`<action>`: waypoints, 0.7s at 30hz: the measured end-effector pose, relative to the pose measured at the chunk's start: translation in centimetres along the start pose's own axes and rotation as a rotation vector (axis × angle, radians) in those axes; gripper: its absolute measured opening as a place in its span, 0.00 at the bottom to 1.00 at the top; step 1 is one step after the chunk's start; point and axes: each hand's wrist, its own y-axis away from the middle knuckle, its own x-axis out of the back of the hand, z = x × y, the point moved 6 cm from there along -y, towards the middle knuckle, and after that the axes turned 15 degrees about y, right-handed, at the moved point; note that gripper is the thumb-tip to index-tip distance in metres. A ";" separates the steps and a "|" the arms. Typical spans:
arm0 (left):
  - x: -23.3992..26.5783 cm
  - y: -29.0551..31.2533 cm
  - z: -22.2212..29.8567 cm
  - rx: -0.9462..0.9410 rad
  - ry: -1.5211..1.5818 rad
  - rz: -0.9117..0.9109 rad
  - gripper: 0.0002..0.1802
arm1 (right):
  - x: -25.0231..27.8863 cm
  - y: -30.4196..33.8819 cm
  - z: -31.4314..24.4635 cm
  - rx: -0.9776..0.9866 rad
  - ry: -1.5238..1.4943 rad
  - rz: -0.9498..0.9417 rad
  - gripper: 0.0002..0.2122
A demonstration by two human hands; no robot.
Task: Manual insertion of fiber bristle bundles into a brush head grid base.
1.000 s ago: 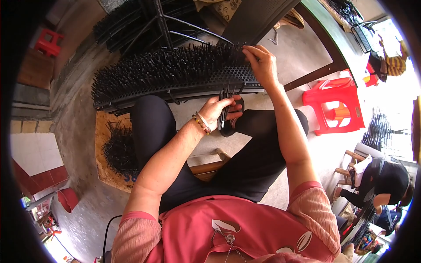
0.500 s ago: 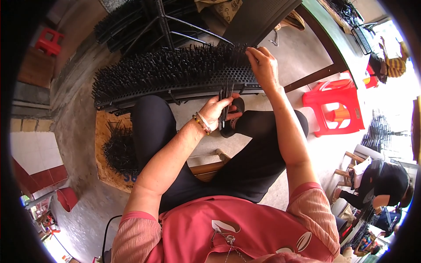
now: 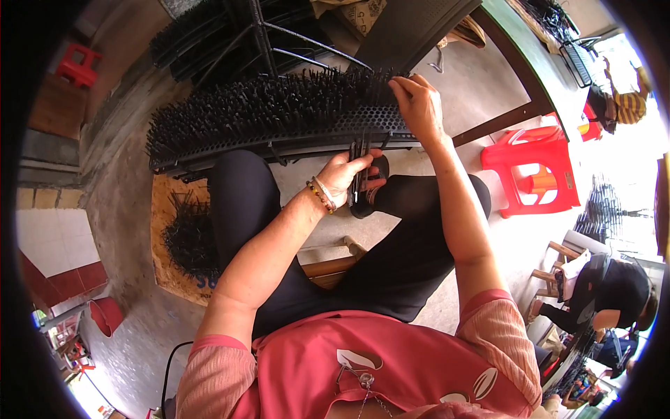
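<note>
A long black perforated panel [image 3: 368,121] lies across in front of my knees, densely filled with thin black upright pieces [image 3: 244,112]. Bare holes show along its near right part. My left hand [image 3: 340,176] is closed round a small bundle of thin black strips [image 3: 359,167], just on the near side of the panel. At the panel's right end, my right hand [image 3: 419,106] has its thumb and fingers pinched together by the upright pieces. Whatever is in that pinch is too small to make out.
A brown board [image 3: 167,251] with a heap of black strips [image 3: 188,241] lies left of my knee. A red plastic stool [image 3: 534,171] stands at right, below a table [image 3: 541,63]. Behind the panel is a black metal frame [image 3: 262,42]. Another person [image 3: 614,290] sits far right.
My right hand has shifted very slightly left at the panel's right end. The bundle in my left hand has hardly moved.
</note>
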 end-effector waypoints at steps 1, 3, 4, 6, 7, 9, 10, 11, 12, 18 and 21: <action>-0.1 0.1 0.0 -0.001 -0.003 -0.007 0.12 | -0.3 0.0 0.1 -0.009 -0.034 -0.048 0.06; -0.2 0.1 0.0 -0.003 -0.006 -0.015 0.12 | -0.7 0.0 0.2 -0.019 -0.067 -0.095 0.06; -0.2 0.0 0.0 0.000 -0.007 -0.017 0.12 | -0.6 0.0 0.3 -0.016 -0.046 -0.072 0.07; 0.0 0.0 0.1 0.000 -0.008 -0.017 0.12 | -0.1 -0.2 -0.1 -0.012 -0.028 -0.050 0.07; 0.2 0.0 0.1 0.017 -0.002 -0.026 0.13 | 0.5 -0.5 0.0 -0.067 -0.099 -0.042 0.07; 0.5 -0.1 -0.1 0.032 0.003 -0.037 0.14 | 1.1 -0.9 -0.3 -0.095 -0.247 -0.056 0.08; 0.5 -0.2 -0.1 0.032 -0.001 -0.038 0.14 | 1.3 -0.9 -0.4 -0.095 -0.248 -0.055 0.08; 0.6 -0.2 -0.1 0.030 -0.004 -0.040 0.14 | 1.3 -0.9 -1.1 0.008 -0.245 -0.078 0.07; 0.4 -0.2 -0.1 0.033 -0.005 -0.042 0.14 | 1.4 -0.8 -1.7 0.109 -0.238 -0.100 0.07; -0.1 0.1 0.0 -0.003 -0.005 -0.011 0.12 | -0.4 -0.2 -0.2 0.067 0.001 -0.073 0.06; 0.0 0.1 0.1 -0.003 -0.010 -0.013 0.12 | -0.5 -0.2 -0.3 0.049 -0.051 -0.099 0.06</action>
